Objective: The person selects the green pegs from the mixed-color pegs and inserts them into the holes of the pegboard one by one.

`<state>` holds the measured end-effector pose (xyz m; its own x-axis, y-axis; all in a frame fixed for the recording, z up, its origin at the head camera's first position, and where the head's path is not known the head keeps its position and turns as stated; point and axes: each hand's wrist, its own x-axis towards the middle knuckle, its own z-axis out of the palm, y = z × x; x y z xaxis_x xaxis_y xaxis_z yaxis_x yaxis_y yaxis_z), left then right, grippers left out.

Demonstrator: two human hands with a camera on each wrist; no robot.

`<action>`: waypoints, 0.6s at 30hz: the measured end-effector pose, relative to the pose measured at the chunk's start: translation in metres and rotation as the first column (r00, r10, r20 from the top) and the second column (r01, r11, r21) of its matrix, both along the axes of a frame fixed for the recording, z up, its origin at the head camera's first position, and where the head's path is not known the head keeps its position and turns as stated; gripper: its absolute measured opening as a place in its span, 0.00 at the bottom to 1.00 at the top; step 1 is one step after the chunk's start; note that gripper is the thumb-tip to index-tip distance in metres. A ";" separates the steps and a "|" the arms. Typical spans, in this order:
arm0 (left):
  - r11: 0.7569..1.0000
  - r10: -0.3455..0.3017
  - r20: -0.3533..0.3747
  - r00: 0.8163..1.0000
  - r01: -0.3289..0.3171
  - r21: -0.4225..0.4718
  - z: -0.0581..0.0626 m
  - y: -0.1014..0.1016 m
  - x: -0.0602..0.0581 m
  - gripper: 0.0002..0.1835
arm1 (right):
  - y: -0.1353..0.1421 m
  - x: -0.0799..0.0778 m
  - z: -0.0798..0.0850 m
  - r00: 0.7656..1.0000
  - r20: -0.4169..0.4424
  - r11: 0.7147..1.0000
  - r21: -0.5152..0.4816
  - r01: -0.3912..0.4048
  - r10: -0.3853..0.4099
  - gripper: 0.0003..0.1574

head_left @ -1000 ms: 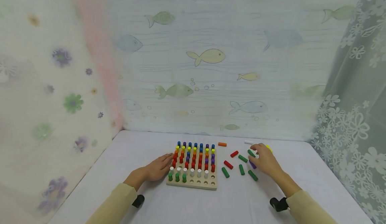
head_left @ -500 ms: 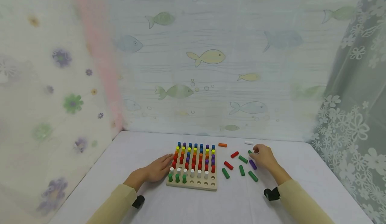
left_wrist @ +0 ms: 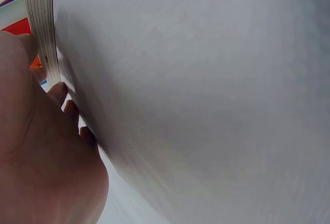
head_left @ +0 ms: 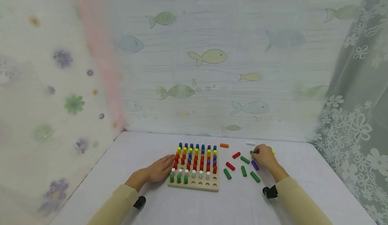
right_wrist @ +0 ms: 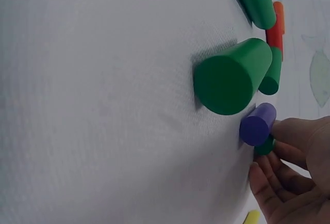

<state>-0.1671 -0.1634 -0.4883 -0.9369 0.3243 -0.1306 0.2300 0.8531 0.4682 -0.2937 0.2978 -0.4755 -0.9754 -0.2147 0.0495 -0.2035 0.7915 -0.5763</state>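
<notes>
A wooden pegboard point(head_left: 193, 187) stands on the white-covered table with rows of coloured pegs upright in its holes. My left hand point(head_left: 158, 168) rests at its left side; in the left wrist view the fingertips point(left_wrist: 58, 93) touch the board's edge. To the right of the board, my right hand point(head_left: 265, 157) pinches a green peg point(right_wrist: 266, 146) between thumb and fingers, low over the cloth, the peg partly hidden by the hand. A purple peg point(head_left: 255, 165) lies just in front of that hand, and another green peg point(head_left: 255, 177) lies nearer the front.
Loose pegs lie between board and right hand: red pegs point(head_left: 230, 166), green pegs point(head_left: 245, 160) and an orange peg point(head_left: 224, 145). A white peg point(head_left: 251, 143) lies behind the right hand, and a yellow peg point(head_left: 273, 152) peeks out beside it. A fish-print curtain point(head_left: 212, 83) hangs behind the table.
My right hand has come slightly left and its fingers have closed on the green peg it hovered by. My left hand has stayed at the board.
</notes>
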 end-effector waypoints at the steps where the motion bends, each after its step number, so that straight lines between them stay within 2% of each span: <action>1: 1.000 0.003 0.003 1.000 -0.003 0.000 0.000 0.000 0.000 0.33 | 0.000 0.000 0.000 1.000 0.004 1.000 0.000 -0.001 0.001 0.13; 11: 0.999 0.033 0.038 0.999 -0.033 -0.022 0.005 0.004 0.000 0.32 | -0.001 0.001 0.001 1.000 0.031 1.000 0.029 0.001 -0.002 0.15; 18: 0.999 0.039 0.032 0.999 -0.038 -0.017 -0.002 0.002 -0.004 0.33 | 0.002 0.005 0.003 1.000 -0.024 1.000 0.023 0.008 -0.007 0.15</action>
